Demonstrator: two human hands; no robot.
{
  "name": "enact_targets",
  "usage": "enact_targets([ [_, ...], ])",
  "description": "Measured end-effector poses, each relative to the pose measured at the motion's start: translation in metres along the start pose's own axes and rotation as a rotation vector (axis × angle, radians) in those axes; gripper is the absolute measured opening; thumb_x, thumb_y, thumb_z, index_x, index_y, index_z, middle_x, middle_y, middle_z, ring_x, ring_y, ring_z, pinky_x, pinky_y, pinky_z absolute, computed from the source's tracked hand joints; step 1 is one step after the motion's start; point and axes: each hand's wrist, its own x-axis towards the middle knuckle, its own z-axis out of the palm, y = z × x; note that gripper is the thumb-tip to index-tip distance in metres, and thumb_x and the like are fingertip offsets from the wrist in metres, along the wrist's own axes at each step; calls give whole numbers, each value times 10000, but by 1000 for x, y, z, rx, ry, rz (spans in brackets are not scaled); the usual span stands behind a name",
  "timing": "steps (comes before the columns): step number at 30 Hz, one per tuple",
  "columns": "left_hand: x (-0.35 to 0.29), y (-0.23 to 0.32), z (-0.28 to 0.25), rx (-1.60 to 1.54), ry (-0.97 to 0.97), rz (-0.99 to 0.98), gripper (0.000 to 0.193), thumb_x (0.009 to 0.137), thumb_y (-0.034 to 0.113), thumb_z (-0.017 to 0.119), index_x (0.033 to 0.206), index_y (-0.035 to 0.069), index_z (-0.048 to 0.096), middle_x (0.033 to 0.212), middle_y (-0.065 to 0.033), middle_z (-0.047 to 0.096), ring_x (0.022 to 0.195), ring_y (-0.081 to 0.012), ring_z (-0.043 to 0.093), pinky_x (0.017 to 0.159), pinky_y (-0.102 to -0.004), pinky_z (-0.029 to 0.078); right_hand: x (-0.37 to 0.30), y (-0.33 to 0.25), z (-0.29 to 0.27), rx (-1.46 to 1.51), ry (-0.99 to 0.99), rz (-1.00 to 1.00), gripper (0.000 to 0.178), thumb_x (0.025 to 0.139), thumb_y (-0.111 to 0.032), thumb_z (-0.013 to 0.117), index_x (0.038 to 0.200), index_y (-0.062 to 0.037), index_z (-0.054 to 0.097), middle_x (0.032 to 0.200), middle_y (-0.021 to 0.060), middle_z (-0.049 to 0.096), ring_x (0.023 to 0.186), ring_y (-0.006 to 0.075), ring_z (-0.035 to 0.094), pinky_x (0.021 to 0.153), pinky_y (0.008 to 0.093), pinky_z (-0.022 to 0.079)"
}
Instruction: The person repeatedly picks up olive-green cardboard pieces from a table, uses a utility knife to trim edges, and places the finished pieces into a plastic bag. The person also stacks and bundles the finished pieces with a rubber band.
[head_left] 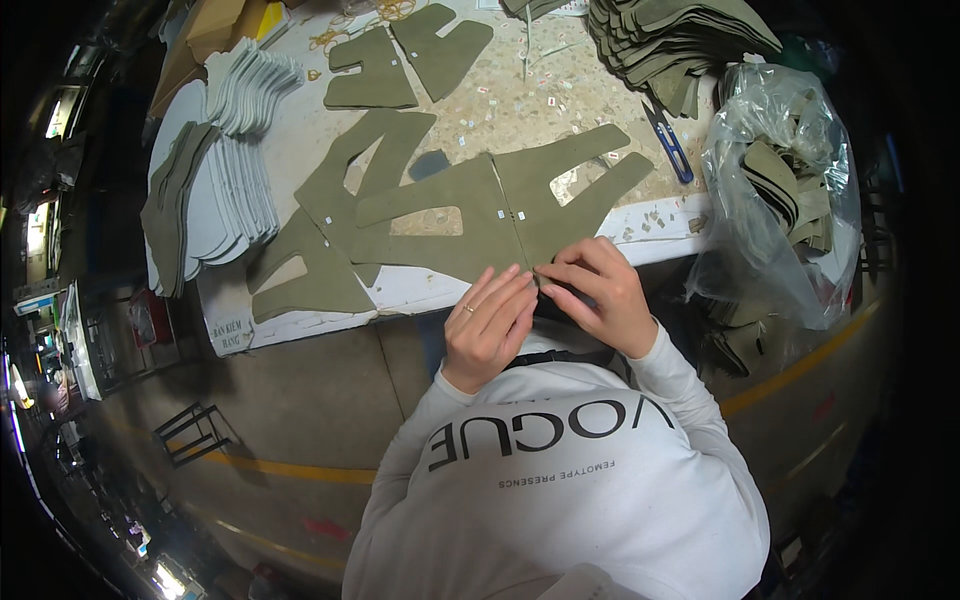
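Olive-green, Y-shaped cut fabric panels [500,215] lie flat on the worktable [300,130] just ahead of both hands; they look light, limp and best pinched at the near edge. Left hand [490,325] presses flat; right hand [600,290] pinches the seam edge.

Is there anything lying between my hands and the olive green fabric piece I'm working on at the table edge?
Nothing visible does. The left hand lies flat on the near edge of the olive green Y-shaped fabric piece, and the right hand pinches that same edge with its fingers. The blue-handled snips lie well off to the right.
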Motion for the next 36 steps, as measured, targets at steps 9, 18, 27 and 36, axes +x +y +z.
enact_targets([
  [9, -3, -6, -3, 102, -90, -4, 260, 793, 102, 716, 1041, 24, 716, 1170, -111, 678, 1168, -278, 620, 1001, -448, 483, 27, 4, 3, -351, -426, -202, 590, 976, -442, 472, 1442, -81, 452, 1540, 34, 385, 1457, 242, 281, 1172, 543, 174],
  [18, 2, -14, -48, 303, 131, -226, 396, 820, 139, 701, 1203, 51, 662, 1285, -105, 632, 1269, -331, 540, 1107, -533, 334, 90, 6, 23, -409, -359, -370, 583, 992, -459, 437, 1378, -26, 494, 1461, 129, 452, 1435, 285, 308, 1152, 550, 229],
  [27, 4, -41, -71, 711, -253, -534, 884, 802, 341, 659, 1521, 16, 260, 1619, -98, 196, 1482, -407, 143, 1082, -744, 54, 76, -29, 80, -196, -329, -364, 533, 945, -439, 529, 1275, -23, 574, 1004, 120, 530, 958, 259, 535, 791, 369, 450],
  [36, 3, -41, -69, 716, -250, -543, 932, 727, 231, 625, 1533, 12, 212, 1626, -120, 160, 1483, -437, 106, 1075, -752, 46, 68, -42, 91, -327, -257, -277, 579, 946, -484, 502, 1320, -45, 557, 1018, 101, 549, 956, 246, 528, 743, 369, 419],
])
